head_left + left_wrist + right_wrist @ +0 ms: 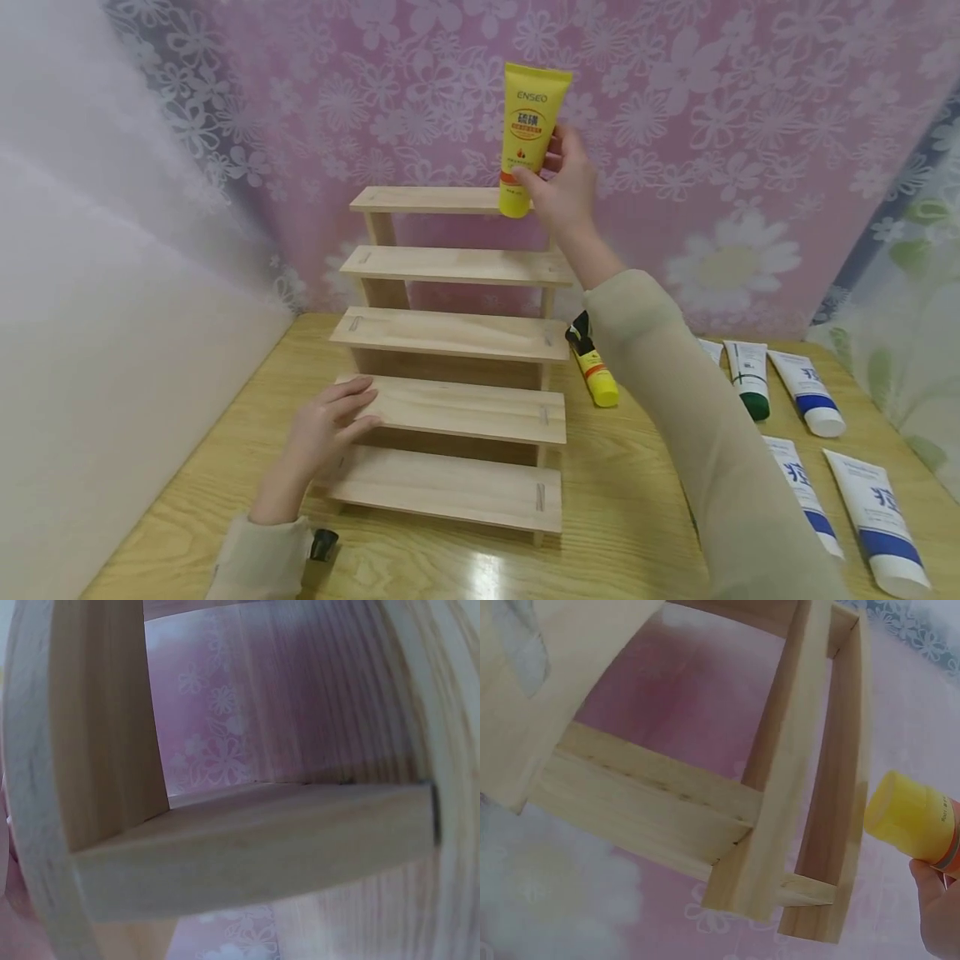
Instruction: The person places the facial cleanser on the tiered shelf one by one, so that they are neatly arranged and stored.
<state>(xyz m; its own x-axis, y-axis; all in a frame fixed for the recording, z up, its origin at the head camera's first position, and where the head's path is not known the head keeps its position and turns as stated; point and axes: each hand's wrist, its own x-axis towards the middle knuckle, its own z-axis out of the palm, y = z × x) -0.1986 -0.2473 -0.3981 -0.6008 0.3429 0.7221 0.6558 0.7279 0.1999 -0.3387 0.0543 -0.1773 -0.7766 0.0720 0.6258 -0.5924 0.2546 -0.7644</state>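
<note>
The right hand (567,187) pinches a smooth, flat-ended yellow ENSEO tube (532,108); below it the left hand (324,429), fingers relaxed, rests on a stepped, pale-grained wooden rack (465,404).

The yellow ENSEO tube (531,125) and the right hand (567,190) hid the right end of the top shelf (427,198), and the tube's finest print was too small to read. The right sleeve (705,442) covered most of a white tube (710,349) at the back and ran off the bottom edge, as did the left sleeve (258,558). A small black object (324,544) beside the latter was too indistinct to name. The right wrist view cut off tube and hand at its right edge; most of the left hand (324,427) lay outside the left wrist view.
</note>
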